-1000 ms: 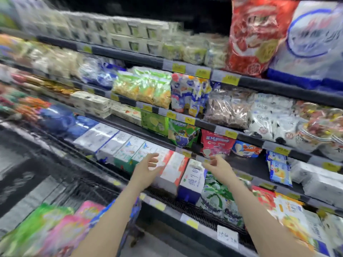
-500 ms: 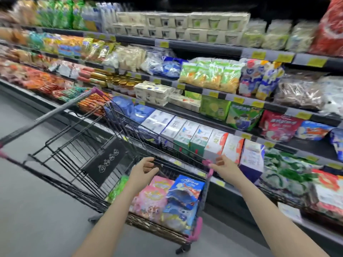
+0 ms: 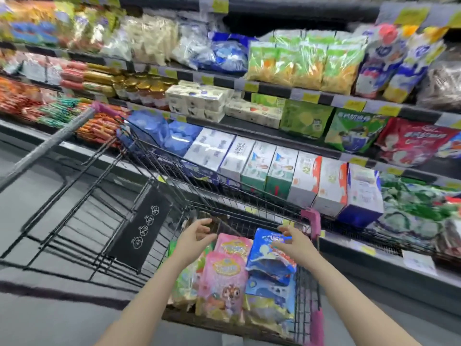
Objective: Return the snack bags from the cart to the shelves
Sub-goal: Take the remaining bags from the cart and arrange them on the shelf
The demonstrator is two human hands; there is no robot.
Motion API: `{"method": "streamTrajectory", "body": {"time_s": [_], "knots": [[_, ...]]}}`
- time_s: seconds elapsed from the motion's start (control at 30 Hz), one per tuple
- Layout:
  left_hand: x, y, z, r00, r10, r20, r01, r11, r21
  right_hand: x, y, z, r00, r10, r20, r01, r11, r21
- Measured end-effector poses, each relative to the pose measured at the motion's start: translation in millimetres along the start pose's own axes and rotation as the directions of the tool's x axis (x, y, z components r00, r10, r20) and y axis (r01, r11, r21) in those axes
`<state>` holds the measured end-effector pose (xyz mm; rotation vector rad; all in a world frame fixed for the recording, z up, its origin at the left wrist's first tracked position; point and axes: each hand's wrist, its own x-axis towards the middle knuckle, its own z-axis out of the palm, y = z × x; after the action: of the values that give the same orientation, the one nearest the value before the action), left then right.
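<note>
A black wire cart (image 3: 119, 196) with pink corner caps stands in front of me beside the shelves (image 3: 274, 126). Its basket holds several snack bags: a pink bag (image 3: 224, 280), a second pink bag (image 3: 233, 245) behind it, a blue bag (image 3: 268, 258) on the right and a green bag (image 3: 185, 278) on the left. My left hand (image 3: 193, 237) hovers over the basket, fingers loosely curved, holding nothing. My right hand (image 3: 295, 242) is spread above the blue bag; whether it touches the bag I cannot tell.
The shelves carry boxed cartons (image 3: 279, 171), green bags (image 3: 306, 118), a red bag (image 3: 409, 143) and yellow-green packs (image 3: 299, 63). The cart's grey handle (image 3: 47, 143) juts out to the left. Grey floor (image 3: 30, 308) lies on the left.
My view swung left and down from the shelves to the cart. Both hands came down from shelf height to just above the bags in the basket.
</note>
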<state>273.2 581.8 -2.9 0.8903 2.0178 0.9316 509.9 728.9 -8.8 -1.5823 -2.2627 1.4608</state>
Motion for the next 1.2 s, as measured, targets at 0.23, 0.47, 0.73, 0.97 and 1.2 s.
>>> {"method": "streamTrajectory", "body": {"time_s": [0.23,0.47,0.73,0.97,1.2], "knots": [[69.6,-20.7,-2.3,0.978,-0.007,0.211,-0.002,0.999,0.045,28.7,9.5,28.3,0.991,0.099,-0.093,-0.096,0.995,0.039],[140.3,-40.2,35.8,0.875,0.023,0.484,-0.091,0.989,0.117,33.5,44.4,69.4,0.935,0.265,-0.236,-0.251,0.964,0.088],[187.7,-106.4,147.3,0.781,-0.041,0.624,-0.053,0.99,0.131,87.3,115.5,118.9,0.921,0.079,-0.382,-0.208,0.928,-0.309],[200.2,-135.5,212.8,0.771,-0.203,0.603,0.327,0.939,-0.102,102.9,136.6,150.7,0.883,-0.066,-0.465,-0.154,0.894,-0.421],[201.8,-136.4,165.8,0.784,-0.228,0.577,0.377,0.914,-0.151,94.0,109.7,162.8,0.969,0.087,-0.23,-0.084,0.996,0.024]]}}
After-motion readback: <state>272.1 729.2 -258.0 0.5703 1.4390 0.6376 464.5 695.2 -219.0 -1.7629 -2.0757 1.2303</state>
